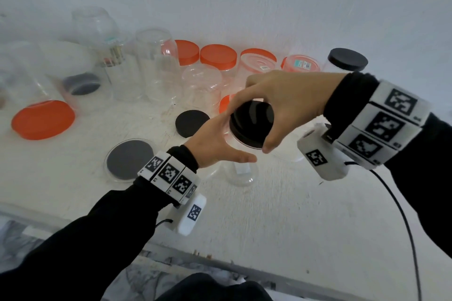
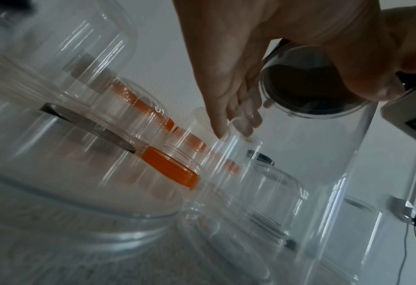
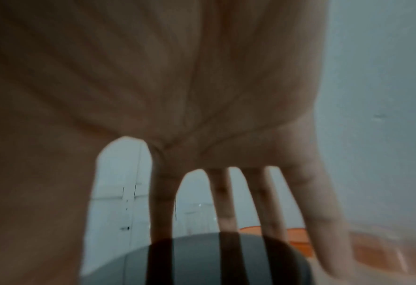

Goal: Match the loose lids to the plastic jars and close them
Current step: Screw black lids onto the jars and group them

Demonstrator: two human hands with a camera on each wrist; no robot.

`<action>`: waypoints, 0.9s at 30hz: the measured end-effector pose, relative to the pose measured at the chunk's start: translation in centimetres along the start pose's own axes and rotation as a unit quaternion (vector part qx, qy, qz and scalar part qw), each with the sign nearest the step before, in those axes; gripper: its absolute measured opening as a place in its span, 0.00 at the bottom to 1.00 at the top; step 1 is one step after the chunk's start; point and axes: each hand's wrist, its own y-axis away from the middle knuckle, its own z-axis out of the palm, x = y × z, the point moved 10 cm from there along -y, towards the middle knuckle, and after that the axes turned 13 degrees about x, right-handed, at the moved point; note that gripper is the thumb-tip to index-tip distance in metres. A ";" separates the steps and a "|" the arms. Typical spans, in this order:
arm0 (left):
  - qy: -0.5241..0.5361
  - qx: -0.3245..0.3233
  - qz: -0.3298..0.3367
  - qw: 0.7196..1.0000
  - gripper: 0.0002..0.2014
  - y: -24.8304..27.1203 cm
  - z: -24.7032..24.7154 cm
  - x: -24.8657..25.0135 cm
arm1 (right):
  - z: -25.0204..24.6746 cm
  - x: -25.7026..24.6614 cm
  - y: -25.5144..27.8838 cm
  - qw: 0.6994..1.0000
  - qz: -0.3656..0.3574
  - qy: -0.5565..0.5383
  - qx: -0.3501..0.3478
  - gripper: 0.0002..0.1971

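Note:
A small clear plastic jar (image 1: 241, 168) stands on the white table, with a black lid (image 1: 247, 117) on its mouth. My right hand (image 1: 254, 129) reaches from above and grips the lid's rim between thumb and curled fingers. In the right wrist view the fingers (image 3: 160, 202) spread down over the lid (image 3: 214, 258). My left hand (image 1: 227, 144) lies against the jar's left side, thumb stretched out in front of it. Its fingers (image 2: 238, 119) look straight beside the jar (image 2: 324, 154), below the lid (image 2: 309, 90).
A loose black lid (image 1: 192, 122), a grey lid in a clear disc (image 1: 130, 160) and a big orange lid (image 1: 42, 120) lie to the left. Open clear jars (image 1: 154, 63) stand behind. Orange-lidded jars (image 1: 217, 56) and a black-lidded jar (image 1: 347, 58) line the wall. A cable (image 1: 403, 227) hangs right.

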 end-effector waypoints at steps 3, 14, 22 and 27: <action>0.024 0.022 -0.009 0.999 0.41 0.2 0.0 -0.1 | -0.6 0.1 -0.1 0.997 0.015 0.029 0.071 0.33; -0.005 0.043 -0.012 0.999 0.46 0.5 -0.1 -0.1 | 0.3 -0.3 0.9 1.000 0.009 0.004 -0.014 0.34; 0.009 0.057 -0.009 0.998 0.47 0.7 0.1 -0.3 | -0.9 -0.2 0.9 0.969 0.083 0.155 0.172 0.34; -0.034 0.058 0.000 0.998 0.49 0.4 -0.2 -0.4 | 0.7 -0.3 1.5 1.000 0.023 0.014 0.011 0.34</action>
